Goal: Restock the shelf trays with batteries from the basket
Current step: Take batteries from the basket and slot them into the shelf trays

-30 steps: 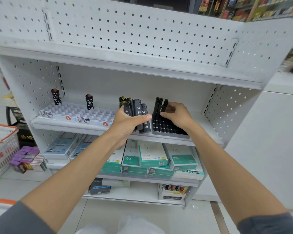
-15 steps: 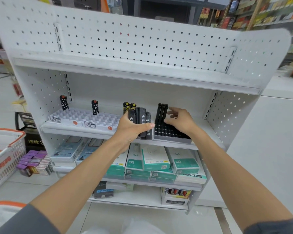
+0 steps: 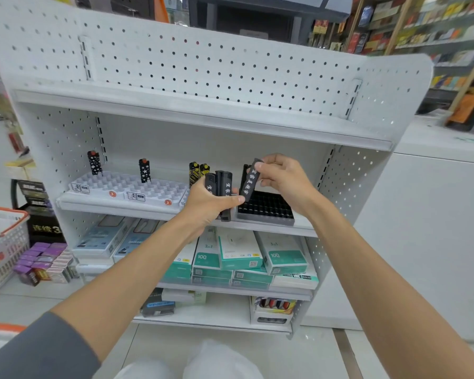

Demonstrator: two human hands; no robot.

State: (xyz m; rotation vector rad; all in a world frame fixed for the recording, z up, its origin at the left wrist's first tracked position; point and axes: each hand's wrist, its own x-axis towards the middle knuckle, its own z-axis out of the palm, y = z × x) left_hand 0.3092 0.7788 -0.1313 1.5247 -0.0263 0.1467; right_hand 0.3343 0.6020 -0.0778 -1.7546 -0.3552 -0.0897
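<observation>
- Head view: we see the right hand (image 3: pixel 285 179) lifted off the black tray (image 3: pixel 266 207) and drawn back toward the left; half a second ago it sat low at the tray's rear row. Its grip now pinches one black stick (image 3: pixel 250 179) with white lettering, tilted, held above the tray's front-left corner, touching nothing below.
- Head view: the left hand (image 3: pixel 208 206) stays just left of the tray, its grip clenched round a bundle of black sticks (image 3: pixel 221 188), upright, roughly where it was before.
- Head view: a few black sticks (image 3: pixel 245 175) stand at the tray's back-left, partly hidden behind the lifted one; nearly all other cells look empty.
- Head view: the white trays (image 3: pixel 126 187) to the left carry only a few patterned pieces. The basket (image 3: pixel 4 242) sits at the left edge, well apart.
- We judge one placement just finished and the next piece drawn from the bundle; the black tray is barely begun.
- Next move likely calls for righting the tilted stick over a free cell beside the standing ones.
</observation>
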